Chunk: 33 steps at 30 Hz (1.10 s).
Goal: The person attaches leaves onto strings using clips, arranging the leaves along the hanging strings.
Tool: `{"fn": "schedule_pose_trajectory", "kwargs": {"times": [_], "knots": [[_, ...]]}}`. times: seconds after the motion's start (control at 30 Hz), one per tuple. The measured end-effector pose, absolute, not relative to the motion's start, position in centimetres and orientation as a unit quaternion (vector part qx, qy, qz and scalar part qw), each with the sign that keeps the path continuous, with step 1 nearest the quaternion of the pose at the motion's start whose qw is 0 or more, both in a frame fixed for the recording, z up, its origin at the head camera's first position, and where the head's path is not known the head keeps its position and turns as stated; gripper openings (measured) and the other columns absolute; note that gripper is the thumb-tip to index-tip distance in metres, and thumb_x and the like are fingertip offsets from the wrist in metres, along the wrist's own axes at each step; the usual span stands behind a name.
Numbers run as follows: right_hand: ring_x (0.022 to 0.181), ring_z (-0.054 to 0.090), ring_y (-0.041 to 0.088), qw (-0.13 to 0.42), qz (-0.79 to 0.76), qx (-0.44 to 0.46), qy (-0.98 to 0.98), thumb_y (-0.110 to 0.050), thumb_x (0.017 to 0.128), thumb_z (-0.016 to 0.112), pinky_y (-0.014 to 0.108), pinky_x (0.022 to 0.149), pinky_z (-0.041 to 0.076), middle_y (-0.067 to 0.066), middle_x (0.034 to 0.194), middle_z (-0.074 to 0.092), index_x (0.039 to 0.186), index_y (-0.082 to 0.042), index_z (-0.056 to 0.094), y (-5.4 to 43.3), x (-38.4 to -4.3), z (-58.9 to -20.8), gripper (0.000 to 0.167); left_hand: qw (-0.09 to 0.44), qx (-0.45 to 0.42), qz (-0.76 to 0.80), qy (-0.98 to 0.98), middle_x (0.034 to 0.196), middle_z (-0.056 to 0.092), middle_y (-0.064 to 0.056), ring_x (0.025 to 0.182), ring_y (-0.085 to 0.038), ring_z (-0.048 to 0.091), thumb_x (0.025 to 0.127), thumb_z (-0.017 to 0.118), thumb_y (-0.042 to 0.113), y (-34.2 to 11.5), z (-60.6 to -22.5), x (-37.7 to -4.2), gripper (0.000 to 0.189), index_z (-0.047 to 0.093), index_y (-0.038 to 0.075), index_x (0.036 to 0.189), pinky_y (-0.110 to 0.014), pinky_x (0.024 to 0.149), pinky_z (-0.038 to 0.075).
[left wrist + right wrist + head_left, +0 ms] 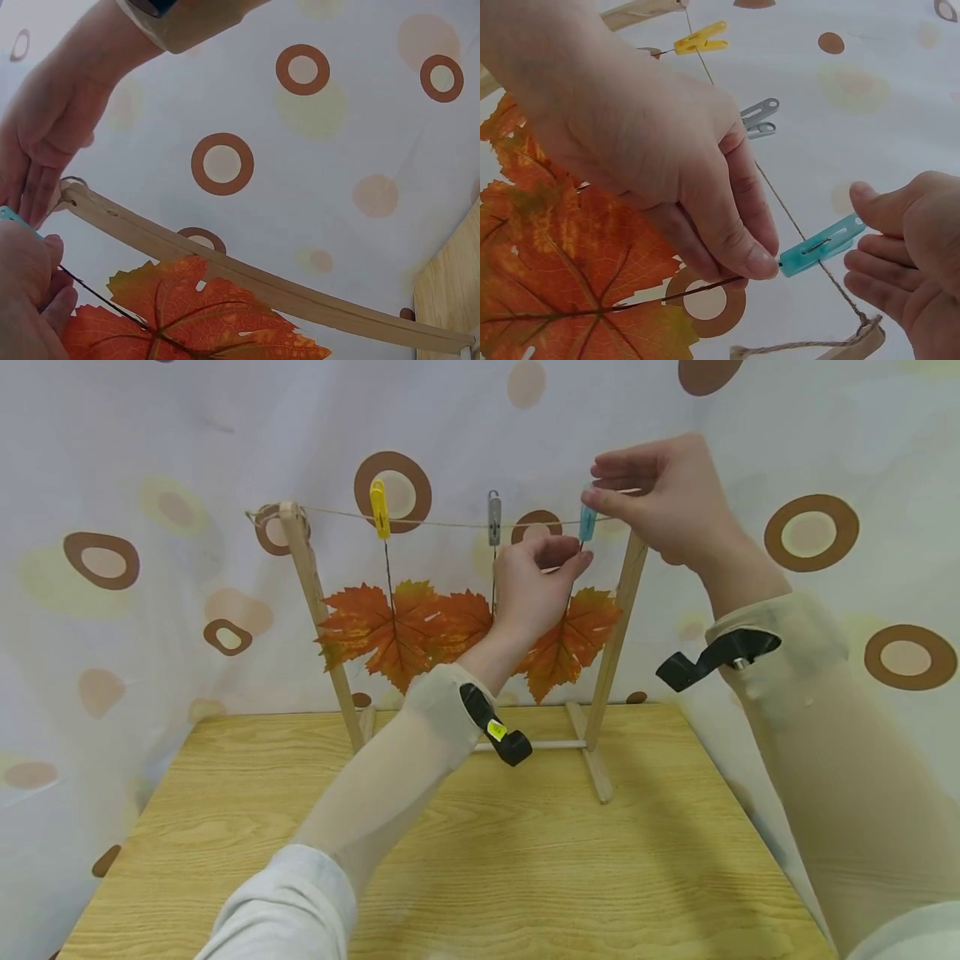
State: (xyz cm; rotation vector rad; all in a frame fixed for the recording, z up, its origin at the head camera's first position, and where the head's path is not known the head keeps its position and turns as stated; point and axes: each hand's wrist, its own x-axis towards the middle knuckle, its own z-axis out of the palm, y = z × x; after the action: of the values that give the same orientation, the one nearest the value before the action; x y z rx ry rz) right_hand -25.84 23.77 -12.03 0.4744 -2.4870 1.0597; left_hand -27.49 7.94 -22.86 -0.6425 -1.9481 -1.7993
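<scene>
My left hand [528, 589] pinches the dark stem of an orange artificial maple leaf [562, 647], right below a teal clothespin [817, 246]. The clothespin sits on a string [442, 524], with the stem's tip at its jaws. My right hand [667, 497] has its thumb and fingers around the upper end of this clothespin. Farther left, a yellow clothespin [380, 510] and a grey clothespin [494, 518] are clipped on the same string. From the yellow one hangs another maple leaf [390, 631]; the leaf under the grey one [459, 622] is partly covered by my left hand.
A wooden frame with a left post [322, 618] and a right post [618, 643] carries the string and stands at the back of the wood-grain table [525, 860]. Behind it hangs a white cloth [247, 443] patterned with brown rings.
</scene>
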Motion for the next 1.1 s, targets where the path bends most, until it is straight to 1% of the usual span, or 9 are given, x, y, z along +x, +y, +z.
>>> {"fn": "schedule_pose_trajectory", "kwargs": {"times": [0.2, 0.33, 0.57, 0.67, 0.8, 0.9, 0.97, 1.03, 1.1], "knots": [[0.117, 0.072, 0.015, 0.263, 0.399, 0.188, -0.858, -0.019, 0.096, 0.082, 0.027, 0.103, 0.053, 0.011, 0.133, 0.072, 0.136, -0.006, 0.073, 23.8, -25.4, -12.6, 0.042, 0.203, -0.254, -0.647, -0.690, 0.110, 0.079, -0.005, 0.099, -0.005, 0.072, 0.098, 0.080, 0.017, 6.8, -23.1, -26.8, 0.024, 0.079, 0.003, 0.117, -0.016, 0.089, 0.056], [0.112, 0.073, 0.013, 0.291, 0.414, 0.211, -0.836, -0.012, 0.094, 0.083, 0.026, 0.101, 0.053, 0.010, 0.127, 0.075, 0.130, -0.005, 0.075, 23.9, -25.2, -12.9, 0.037, 0.196, -0.275, -0.643, -0.688, 0.111, 0.078, -0.007, 0.100, -0.007, 0.072, 0.098, 0.080, 0.013, 5.7, -23.3, -26.2, 0.023, 0.079, 0.002, 0.118, -0.018, 0.091, 0.056], [0.104, 0.074, 0.010, 0.299, 0.428, 0.245, -0.817, -0.002, 0.090, 0.084, 0.026, 0.098, 0.056, 0.008, 0.117, 0.078, 0.123, -0.003, 0.079, 24.0, -24.0, -13.3, 0.033, 0.180, -0.305, -0.650, -0.673, 0.112, 0.078, -0.009, 0.103, -0.013, 0.073, 0.096, 0.081, 0.009, 3.9, -23.6, -24.8, 0.024, 0.078, 0.000, 0.119, -0.023, 0.094, 0.057], [0.107, 0.074, 0.012, 0.303, 0.432, 0.251, -0.811, 0.001, 0.089, 0.085, 0.027, 0.099, 0.055, 0.009, 0.117, 0.078, 0.122, -0.003, 0.079, 23.9, -23.4, -13.5, 0.034, 0.175, -0.315, -0.650, -0.669, 0.112, 0.078, -0.009, 0.104, -0.013, 0.073, 0.095, 0.081, 0.009, 3.2, -23.6, -24.4, 0.027, 0.077, 0.000, 0.120, -0.024, 0.094, 0.057], [0.111, 0.073, 0.013, 0.318, 0.431, 0.261, -0.803, 0.004, 0.088, 0.085, 0.028, 0.101, 0.055, 0.010, 0.119, 0.078, 0.123, -0.003, 0.079, 23.9, -22.9, -13.9, 0.036, 0.173, -0.326, -0.649, -0.665, 0.114, 0.077, -0.011, 0.105, -0.014, 0.073, 0.095, 0.082, 0.008, 2.5, -23.9, -24.0, 0.030, 0.076, -0.001, 0.122, -0.026, 0.094, 0.058], [0.109, 0.074, 0.014, 0.331, 0.430, 0.285, -0.790, 0.008, 0.087, 0.083, 0.027, 0.100, 0.056, 0.010, 0.117, 0.078, 0.122, -0.002, 0.079, 24.0, -22.7, -14.2, 0.036, 0.170, -0.332, -0.643, -0.669, 0.117, 0.076, -0.014, 0.108, -0.018, 0.073, 0.095, 0.081, 0.008, 2.0, -24.0, -23.6, 0.031, 0.075, -0.001, 0.124, -0.026, 0.095, 0.058], [0.106, 0.075, 0.016, 0.335, 0.433, 0.310, -0.777, 0.012, 0.087, 0.081, 0.028, 0.098, 0.056, 0.012, 0.115, 0.078, 0.121, 0.000, 0.079, 24.0, -22.4, -14.4, 0.036, 0.166, -0.334, -0.640, -0.672, 0.119, 0.075, -0.015, 0.110, -0.020, 0.072, 0.096, 0.081, 0.008, 1.5, -24.1, -23.4, 0.032, 0.075, -0.001, 0.125, -0.026, 0.095, 0.057], [0.104, 0.075, 0.018, 0.330, 0.445, 0.333, -0.763, 0.016, 0.086, 0.080, 0.028, 0.096, 0.058, 0.015, 0.112, 0.078, 0.118, 0.003, 0.079, 23.8, -22.1, -14.8, 0.035, 0.166, -0.337, -0.633, -0.677, 0.121, 0.074, -0.016, 0.112, -0.022, 0.072, 0.096, 0.080, 0.009, 1.0, -24.2, -23.2, 0.032, 0.074, -0.002, 0.126, -0.026, 0.096, 0.057], [0.103, 0.076, 0.020, 0.323, 0.450, 0.354, -0.753, 0.018, 0.084, 0.079, 0.029, 0.095, 0.058, 0.016, 0.111, 0.078, 0.116, 0.005, 0.079, 23.6, -21.9, -15.2, 0.034, 0.167, -0.337, -0.627, -0.682, 0.122, 0.074, -0.017, 0.113, -0.023, 0.072, 0.096, 0.081, 0.009, 0.5, -24.3, -23.1, 0.033, 0.074, -0.002, 0.127, -0.026, 0.096, 0.057]]}}
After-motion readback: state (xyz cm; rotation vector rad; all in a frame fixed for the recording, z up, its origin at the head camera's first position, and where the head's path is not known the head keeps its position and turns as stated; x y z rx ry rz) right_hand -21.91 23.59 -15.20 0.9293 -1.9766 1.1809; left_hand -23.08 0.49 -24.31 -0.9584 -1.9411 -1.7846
